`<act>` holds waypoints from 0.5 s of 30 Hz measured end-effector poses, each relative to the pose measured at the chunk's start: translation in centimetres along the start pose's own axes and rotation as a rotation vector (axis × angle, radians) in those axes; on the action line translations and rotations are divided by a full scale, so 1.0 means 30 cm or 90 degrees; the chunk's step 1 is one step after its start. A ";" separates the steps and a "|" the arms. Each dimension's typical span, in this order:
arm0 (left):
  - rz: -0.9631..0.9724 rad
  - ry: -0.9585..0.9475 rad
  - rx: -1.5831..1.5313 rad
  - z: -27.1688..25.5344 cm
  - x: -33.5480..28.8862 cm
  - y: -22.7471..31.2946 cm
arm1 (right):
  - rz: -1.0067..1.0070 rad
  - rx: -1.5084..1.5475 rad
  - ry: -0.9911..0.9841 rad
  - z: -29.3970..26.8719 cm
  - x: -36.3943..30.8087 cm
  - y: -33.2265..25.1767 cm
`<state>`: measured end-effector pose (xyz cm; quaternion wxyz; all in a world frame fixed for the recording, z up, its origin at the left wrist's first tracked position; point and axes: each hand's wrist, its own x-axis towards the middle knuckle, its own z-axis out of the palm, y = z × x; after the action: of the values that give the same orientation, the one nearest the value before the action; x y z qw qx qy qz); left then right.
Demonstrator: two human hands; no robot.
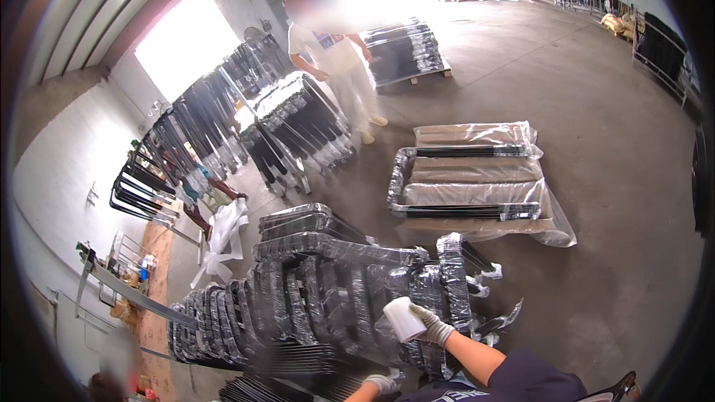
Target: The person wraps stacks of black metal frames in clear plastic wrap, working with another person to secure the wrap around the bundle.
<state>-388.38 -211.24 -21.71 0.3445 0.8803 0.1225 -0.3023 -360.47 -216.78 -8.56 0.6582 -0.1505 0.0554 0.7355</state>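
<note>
My right hand [435,326], in a pale work glove, grips a roll of clear-white stretch film [404,319]. The roll is tilted and sits just above a row of black tubular frames [328,294] wrapped in shiny clear film. Low in the picture my left hand [383,383], also gloved, is beside the near end of these frames. Its fingers are too small and blurred to make out. Bare black tubes [298,361] lie close to the left hand's forearm. One wrapped frame [454,275] stands at the right end of the row, loose film at its tips.
Ahead, film-covered brown bundles [477,171] carry black U-shaped frames on the floor. A person [328,52] stands by a stack of wrapped black frames [298,134]. Hanging black frames [201,119] line the left, where another person's arm [197,219] shows beside white sheeting [223,238].
</note>
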 end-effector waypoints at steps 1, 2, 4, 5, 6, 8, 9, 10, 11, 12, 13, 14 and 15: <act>-0.171 -0.059 0.003 0.026 0.015 0.023 | 0.009 -0.003 0.006 0.010 0.002 0.005; -0.177 -0.157 0.010 -0.108 0.035 0.159 | -0.020 0.002 0.033 -0.025 -0.025 -0.042; -0.163 -0.128 -0.009 -0.053 -0.004 0.129 | 0.003 -0.006 0.012 0.012 -0.014 -0.021; -0.156 -0.109 -0.021 -0.017 -0.006 0.102 | 0.015 -0.015 0.009 0.037 -0.013 -0.008; -0.148 -0.093 -0.030 0.013 -0.019 0.090 | 0.023 -0.023 0.006 0.060 -0.014 0.002; -0.135 -0.128 0.032 -0.149 -0.036 0.225 | -0.002 -0.028 0.036 0.033 -0.023 -0.035; -0.116 -0.158 0.093 -0.304 -0.074 0.362 | -0.016 -0.025 0.052 0.012 -0.032 -0.047; -0.103 -0.182 0.149 -0.452 -0.132 0.502 | -0.020 -0.033 0.064 -0.025 -0.016 -0.047; -0.114 -0.079 0.060 -0.345 -0.164 0.347 | 0.025 -0.043 0.060 0.012 0.001 0.012; -0.105 0.019 -0.021 -0.243 -0.181 0.203 | 0.061 -0.053 0.059 0.043 0.012 0.048; -0.127 -0.005 -0.038 -0.348 -0.206 0.289 | 0.038 -0.069 0.087 0.021 -0.011 0.034; -0.158 -0.022 -0.053 -0.480 -0.261 0.396 | 0.037 -0.059 0.105 0.006 -0.026 0.032; -0.172 0.033 -0.038 -0.420 -0.304 0.310 | 0.079 -0.058 0.085 0.058 -0.033 0.074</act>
<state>-385.97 -209.55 -3.82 0.3235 0.8526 0.2578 -0.3193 -362.82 -217.51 -6.88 0.5991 -0.2250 0.0750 0.7648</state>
